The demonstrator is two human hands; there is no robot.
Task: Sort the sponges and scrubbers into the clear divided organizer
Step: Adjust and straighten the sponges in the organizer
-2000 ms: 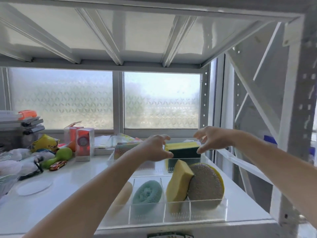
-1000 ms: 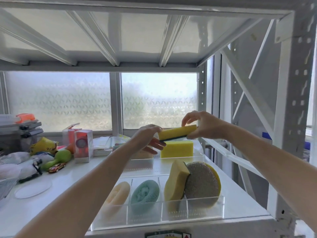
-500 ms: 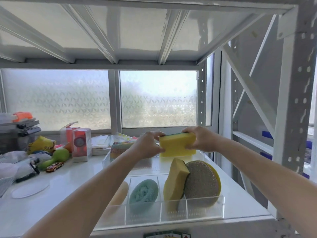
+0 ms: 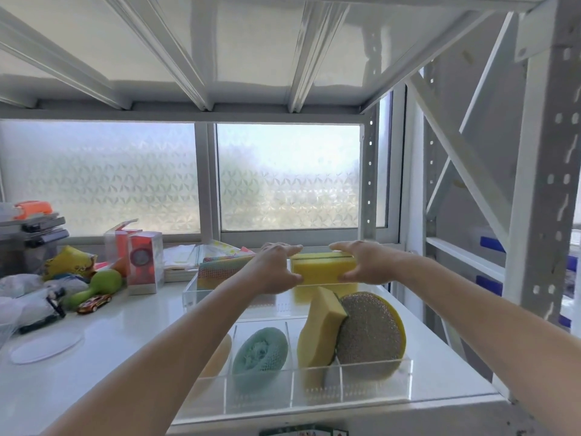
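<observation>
Both my hands grip a yellow rectangular sponge (image 4: 322,269) over the far right end of the clear divided organizer (image 4: 374,393). My left hand (image 4: 276,272) holds its left end and my right hand (image 4: 364,265) holds its right end. More yellow shows just below the sponge. In the near compartments sit a teal mesh scrubber (image 4: 262,354), a tall yellow sponge (image 4: 317,335) and a round glittery scrubber pad (image 4: 371,332). A pale sponge (image 4: 217,360) lies mostly hidden behind my left forearm. A colourful patterned cloth (image 4: 220,270) stands in the far left section.
The organizer sits on a white shelf (image 4: 125,335) under another shelf, with a frosted window behind. Clutter fills the left side: red boxes (image 4: 141,262), a green toy (image 4: 103,283), a toy car (image 4: 94,303), plastic bags and a round clear lid (image 4: 45,347). A white rack upright (image 4: 540,215) stands on the right.
My right hand lifted a yellow sponge from the far end. My left hand joined it, and both hands brought the sponge down to the far right section.
</observation>
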